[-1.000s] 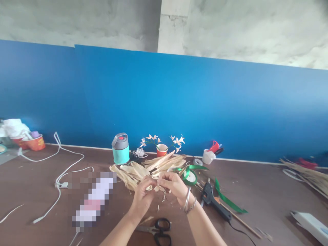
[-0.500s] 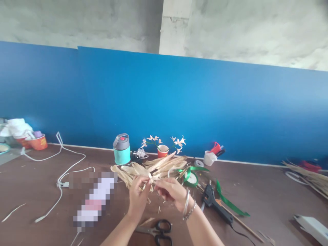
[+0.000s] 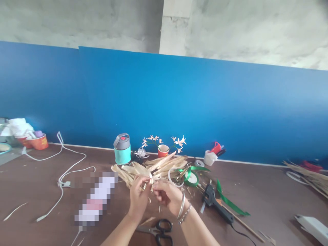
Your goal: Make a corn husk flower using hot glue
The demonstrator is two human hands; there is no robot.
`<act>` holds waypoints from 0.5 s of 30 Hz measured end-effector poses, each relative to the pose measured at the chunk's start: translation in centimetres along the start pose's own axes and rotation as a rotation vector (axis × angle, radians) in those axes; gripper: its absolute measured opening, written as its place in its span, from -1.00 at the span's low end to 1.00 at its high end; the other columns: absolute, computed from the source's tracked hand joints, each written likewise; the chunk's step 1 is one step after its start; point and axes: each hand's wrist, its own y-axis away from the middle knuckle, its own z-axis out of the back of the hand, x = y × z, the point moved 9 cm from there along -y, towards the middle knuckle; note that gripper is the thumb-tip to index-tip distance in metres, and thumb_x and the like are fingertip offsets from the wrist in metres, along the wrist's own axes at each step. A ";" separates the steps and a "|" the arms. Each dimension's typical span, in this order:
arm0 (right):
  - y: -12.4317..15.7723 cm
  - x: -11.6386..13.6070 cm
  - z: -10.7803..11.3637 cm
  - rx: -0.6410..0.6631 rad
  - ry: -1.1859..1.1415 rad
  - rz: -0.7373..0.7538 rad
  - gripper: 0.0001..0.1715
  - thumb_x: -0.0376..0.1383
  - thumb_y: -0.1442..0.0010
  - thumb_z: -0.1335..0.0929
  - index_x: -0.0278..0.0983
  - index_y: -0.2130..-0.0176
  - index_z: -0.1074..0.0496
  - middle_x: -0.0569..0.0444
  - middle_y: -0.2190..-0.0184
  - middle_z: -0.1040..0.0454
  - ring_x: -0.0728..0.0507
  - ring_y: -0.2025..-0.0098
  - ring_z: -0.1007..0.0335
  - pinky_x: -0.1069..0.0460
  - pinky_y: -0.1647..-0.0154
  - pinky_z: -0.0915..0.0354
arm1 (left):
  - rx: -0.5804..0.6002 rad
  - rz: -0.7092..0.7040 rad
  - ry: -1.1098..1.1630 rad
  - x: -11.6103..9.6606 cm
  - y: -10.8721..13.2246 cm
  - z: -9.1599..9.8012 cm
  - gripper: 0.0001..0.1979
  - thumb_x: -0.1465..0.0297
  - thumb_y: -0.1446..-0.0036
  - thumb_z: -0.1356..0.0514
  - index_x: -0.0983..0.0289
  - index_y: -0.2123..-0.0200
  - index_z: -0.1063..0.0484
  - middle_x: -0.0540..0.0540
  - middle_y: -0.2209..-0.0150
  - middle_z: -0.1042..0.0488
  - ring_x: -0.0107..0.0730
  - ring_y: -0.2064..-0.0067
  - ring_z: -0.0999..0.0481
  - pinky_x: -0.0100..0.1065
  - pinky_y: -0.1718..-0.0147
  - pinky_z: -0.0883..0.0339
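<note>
Thumb and fingertips of the left hand (image 3: 139, 195) are pinched on a small pale husk piece (image 3: 151, 179), holding it up in front of the person, just before the heap of dry husks (image 3: 170, 164). The right hand (image 3: 166, 196) is narrow too, thumb and index close together at the piece's lower right side — the spot is too small to tell whether they grip its edge. Two silvery bracelets (image 3: 181, 206) circle the right wrist. Below the hands, on the brown table (image 3: 269, 191), lie black-handled scissors (image 3: 155, 232), their blades pointing left. Right of the right hand is a black glue gun (image 3: 217, 206), with a thin stick (image 3: 243, 222) beside it and a loose length of green ribbon (image 3: 230, 201) near; a spool of green ribbon (image 3: 192, 178) lies by the husks' right end. Behind the heap, pale flowers (image 3: 180, 140) on green stems lean out of an orange paper cup (image 3: 163, 152), and a turquoise jar with a grey lid (image 3: 122, 154) stands upright to their left. A roll of tape (image 3: 199, 163) lies close to a white cup (image 3: 210, 158) that holds red and black items. White cables (image 3: 73, 162) wind across the left side.
</note>
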 end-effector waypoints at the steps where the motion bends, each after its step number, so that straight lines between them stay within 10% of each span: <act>1: 0.0 0.0 0.0 0.000 0.005 0.002 -0.79 -0.26 0.19 -0.39 -0.34 0.56 -0.31 0.24 0.69 -0.26 0.14 0.69 -0.07 0.17 0.67 0.22 | -0.005 0.001 -0.003 0.0 0.0 0.1 -0.86 0.35 -0.08 -0.11 0.26 0.45 -0.41 0.08 0.41 -0.45 -0.29 0.31 -0.44 -0.33 0.33 -0.33; 15: -0.3 0.1 0.5 -0.071 -0.014 0.030 -0.71 -0.20 0.22 -0.41 -0.34 0.50 -0.33 0.24 0.64 -0.24 0.14 0.68 -0.04 0.16 0.67 0.25 | 0.014 -0.064 -0.009 0.0 0.1 -0.3 -0.89 0.39 -0.11 -0.13 0.25 0.43 -0.42 0.04 0.40 -0.45 -0.32 0.29 -0.42 -0.35 0.27 -0.27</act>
